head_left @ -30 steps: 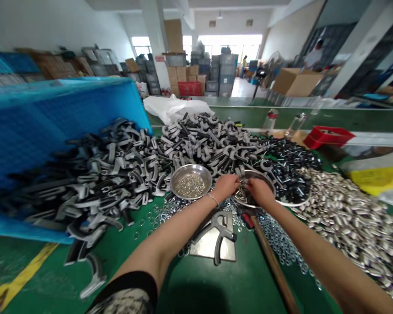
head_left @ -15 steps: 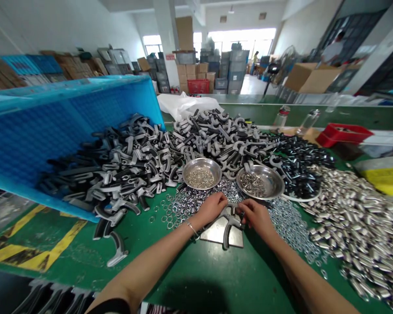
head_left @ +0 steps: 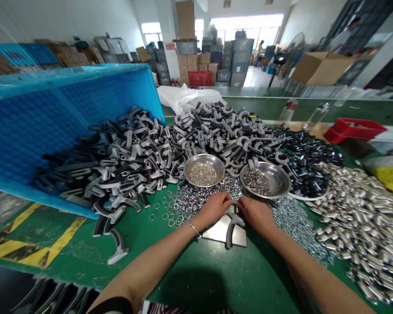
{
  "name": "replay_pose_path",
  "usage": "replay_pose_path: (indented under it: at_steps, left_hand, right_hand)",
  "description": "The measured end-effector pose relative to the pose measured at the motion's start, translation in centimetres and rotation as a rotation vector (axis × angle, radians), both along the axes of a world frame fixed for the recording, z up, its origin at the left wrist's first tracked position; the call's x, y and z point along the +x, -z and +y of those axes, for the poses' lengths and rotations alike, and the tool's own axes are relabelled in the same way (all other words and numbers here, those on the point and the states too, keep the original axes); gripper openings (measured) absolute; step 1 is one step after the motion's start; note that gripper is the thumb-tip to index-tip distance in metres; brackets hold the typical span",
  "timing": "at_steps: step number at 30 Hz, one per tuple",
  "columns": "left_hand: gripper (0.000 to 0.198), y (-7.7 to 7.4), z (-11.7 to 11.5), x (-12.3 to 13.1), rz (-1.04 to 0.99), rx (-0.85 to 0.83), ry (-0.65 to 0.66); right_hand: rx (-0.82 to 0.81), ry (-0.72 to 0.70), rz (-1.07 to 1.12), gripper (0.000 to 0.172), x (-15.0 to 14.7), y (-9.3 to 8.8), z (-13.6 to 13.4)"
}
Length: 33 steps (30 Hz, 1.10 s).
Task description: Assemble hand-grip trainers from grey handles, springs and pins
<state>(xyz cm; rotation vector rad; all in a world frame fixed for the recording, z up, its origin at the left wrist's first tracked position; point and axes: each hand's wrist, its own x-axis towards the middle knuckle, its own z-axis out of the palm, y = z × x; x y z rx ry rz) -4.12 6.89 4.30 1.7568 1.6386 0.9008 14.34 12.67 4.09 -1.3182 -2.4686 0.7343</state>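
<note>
A grey curved handle with a dark ribbed grip (head_left: 231, 231) stands over a flat metal plate (head_left: 216, 230), its curved grip towards me. My left hand (head_left: 216, 207) is closed on its upper left part, thumb and fingertips pinched together. From the other side my right hand (head_left: 256, 214) reaches in, its fingers pinched at the top of the handle, close to my left fingertips. What lies between the right fingertips is hidden. A small shiny metal piece shows just below them.
Beyond my hands stand two steel bowls of small metal parts, the left bowl (head_left: 204, 158) and the right bowl (head_left: 283, 185). Loose rings (head_left: 172, 213) lie left. Handles spill from a blue crate (head_left: 118, 80). Silver cylindrical parts (head_left: 363, 218) and black-headed pieces (head_left: 311, 152) are heaped right.
My right hand has moved from the handle's right side up to its top, nearer my left fingertips. The left hand keeps its grip. The camera view has shifted slightly.
</note>
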Motion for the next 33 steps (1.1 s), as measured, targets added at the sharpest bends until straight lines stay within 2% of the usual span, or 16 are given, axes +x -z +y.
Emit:
replay_pose_path:
  at_steps: [3, 6, 7, 11, 15, 20, 25, 27, 30, 32, 33]
  left_hand:
    - [0.012, -0.3, -0.8, -0.1, 0.034, 0.020, -0.047]
    - [0.013, -0.4, -2.2, -0.1, 0.116, 0.026, -0.122]
    - [0.013, -0.3, -2.6, 0.0, 0.136, 0.015, -0.133]
    - [0.014, 0.3, -4.1, 0.6, 0.122, -0.013, -0.157]
    - [0.018, 0.4, -5.4, 0.6, 0.141, 0.004, -0.139]
    - [0.015, -0.2, -6.2, 0.4, 0.125, 0.006, -0.075]
    - [0.013, 0.2, -5.8, 1.3, 0.123, 0.052, -0.157]
    - [0.013, 0.5, -5.7, 1.5, 0.136, 0.041, -0.173]
    - [0.014, 0.4, -5.6, 1.4, 0.220, 0.030, -0.145]
    - [0.015, -0.1, -5.4, 1.2, 0.354, 0.056, -0.068]
    - [0.016, -0.6, -5.2, 1.2, 0.443, 0.079, -0.004]
  right_hand:
    - [0.019, -0.049, -0.055, 0.019, 1.0, -0.5, 0.3]
    - [-0.032, -0.099, -0.056, 0.045, 3.2, -0.8, -0.7]
    - [-0.076, -0.122, -0.053, 0.048, 4.0, -0.8, -1.4]
    - [-0.194, -0.160, -0.008, 0.019, 4.8, -0.3, -5.6]
    - [-0.173, -0.083, 0.094, 0.016, 3.4, 0.3, -9.0]
    - [-0.192, 0.001, 0.151, 0.016, 2.4, 1.0, -10.1]
    - [-0.210, -0.012, 0.161, 0.019, 2.7, 1.1, -9.8]
    - [-0.137, 0.000, 0.142, 0.027, 3.9, 0.9, -9.6]
    - [0.175, 0.089, 0.009, 0.033, 6.7, 0.6, -9.1]
    - [0.340, 0.151, -0.139, 0.033, 8.6, 0.6, -8.4]
    - [0.351, 0.177, -0.208, 0.033, 9.4, 0.6, -8.0]
